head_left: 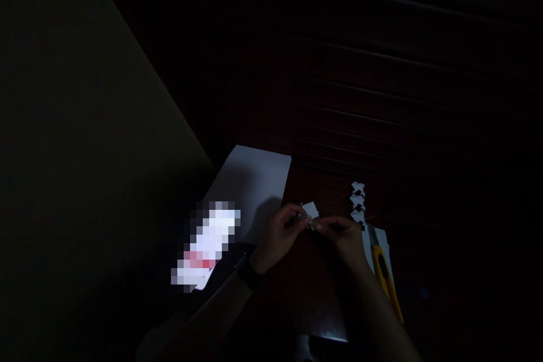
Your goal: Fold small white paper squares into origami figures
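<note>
Both hands are above the dark table (pixel 311 288), and between their fingertips is a small white paper piece (pixel 311 209), which looks folded. The left hand (pixel 278 235), with a dark band (pixel 250 272) on its wrist, pinches the piece with thumb and fingers closed; the right hand (pixel 348 237) seems to pinch its lower corner, though the light is too weak to show every finger. I judge that this paper is very light, thin and easy to bend, a little stiffer along its folds, and that it can crease or tear under a strong pull; the edges and folded corners are therefore the best place to hold, only with fingertips. Beside the right forearm, a yellow knife (pixel 385 274) lies on some paper sheets (pixel 384 238), its grey blade end near the right wrist, so a sideways move could be risky. To the left, a bright blurred screen (pixel 212 243) overlaps a large white sheet (pixel 250 181). Beyond the right hand stands a row of three folded pieces (pixel 358 202).
</note>
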`<move>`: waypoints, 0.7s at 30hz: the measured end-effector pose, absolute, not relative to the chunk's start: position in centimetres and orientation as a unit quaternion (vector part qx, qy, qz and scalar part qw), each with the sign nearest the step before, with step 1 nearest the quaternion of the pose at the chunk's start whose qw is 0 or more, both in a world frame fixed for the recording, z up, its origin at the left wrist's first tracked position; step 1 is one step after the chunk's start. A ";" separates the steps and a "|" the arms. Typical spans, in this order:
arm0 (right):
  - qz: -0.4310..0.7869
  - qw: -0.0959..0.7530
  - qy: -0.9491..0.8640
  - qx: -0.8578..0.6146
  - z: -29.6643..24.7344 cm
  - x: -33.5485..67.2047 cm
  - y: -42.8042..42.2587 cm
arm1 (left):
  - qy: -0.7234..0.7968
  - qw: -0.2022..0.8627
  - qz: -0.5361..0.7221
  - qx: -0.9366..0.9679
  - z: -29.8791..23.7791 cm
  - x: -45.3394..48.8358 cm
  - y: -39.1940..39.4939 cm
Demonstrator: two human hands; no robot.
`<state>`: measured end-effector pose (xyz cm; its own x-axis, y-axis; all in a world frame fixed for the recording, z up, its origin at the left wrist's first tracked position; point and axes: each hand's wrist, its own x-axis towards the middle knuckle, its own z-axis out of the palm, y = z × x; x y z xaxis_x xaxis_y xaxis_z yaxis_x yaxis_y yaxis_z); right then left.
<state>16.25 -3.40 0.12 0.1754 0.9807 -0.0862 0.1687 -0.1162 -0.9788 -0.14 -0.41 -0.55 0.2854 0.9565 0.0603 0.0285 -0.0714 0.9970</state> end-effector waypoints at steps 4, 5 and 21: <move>0.418 0.470 -0.463 -0.625 0.1 16.2 -3.6 | 0.420 0.539 0.431 0.589 -0.5 -0.2 -0.5; 0.414 0.471 -0.458 -0.630 0.0 16.1 -3.7 | 0.418 0.544 0.431 0.586 -0.4 -0.2 -0.5; 0.368 0.490 -0.430 -0.663 0.1 15.3 -3.7 | 0.408 0.568 0.456 0.550 -1.3 0.1 -0.4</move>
